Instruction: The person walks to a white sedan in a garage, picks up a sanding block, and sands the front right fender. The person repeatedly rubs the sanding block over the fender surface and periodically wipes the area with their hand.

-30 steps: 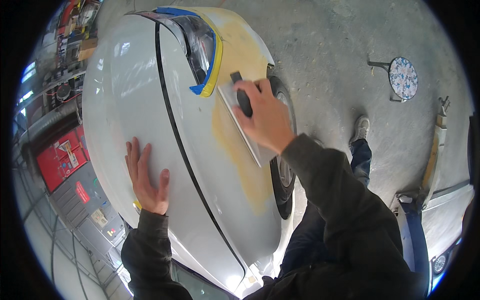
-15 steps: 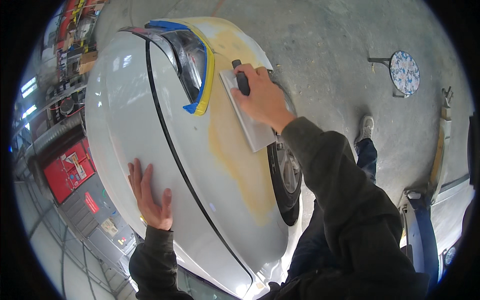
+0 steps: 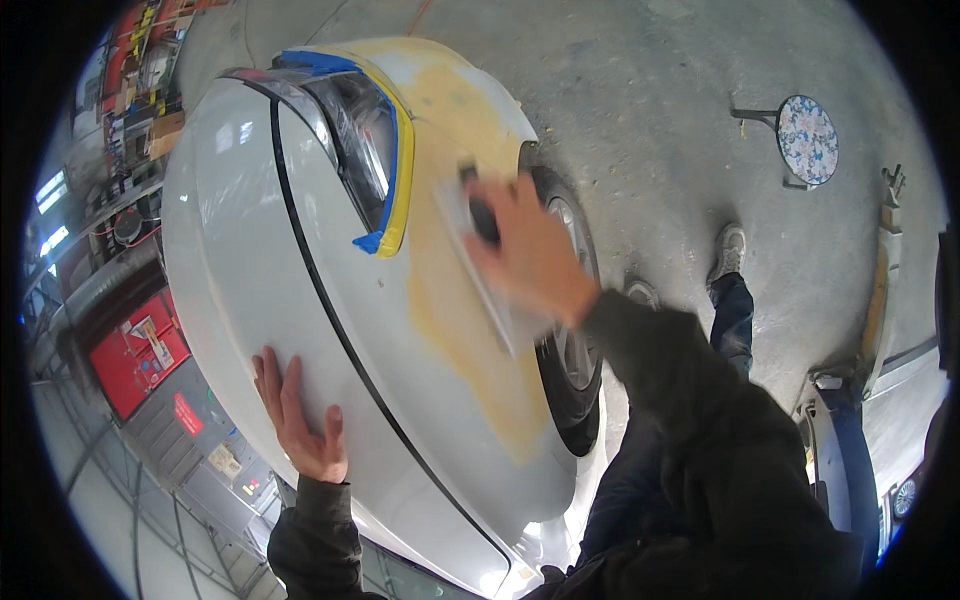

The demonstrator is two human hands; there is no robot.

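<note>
My right hand [image 3: 530, 250] is wrapped round the dark handle of a long, flat sanding block [image 3: 486, 278], blurred by motion. The block lies against the car fender [image 3: 445, 330], over a yellowish filler patch between the headlight and the wheel. My left hand [image 3: 300, 420] rests flat with spread fingers on the pale grey hood [image 3: 235, 270]. Blue and yellow masking tape [image 3: 403, 180] edges the headlight [image 3: 365, 135]. Beside the block, the front wheel [image 3: 572, 330] is partly hidden by my right hand and forearm.
A round patterned stool [image 3: 808, 140] stands on the concrete floor [image 3: 640, 110] to the right. Far left are a red tool cabinet [image 3: 135, 350] and cluttered shelves [image 3: 150, 90]. A long panel or bumper piece [image 3: 880, 300] stands at the far right. My shoe [image 3: 729, 252] is beside the car.
My right hand and the sanding block have moved down along the fender, toward me. My left hand stays on the hood. The view has shifted slightly.
</note>
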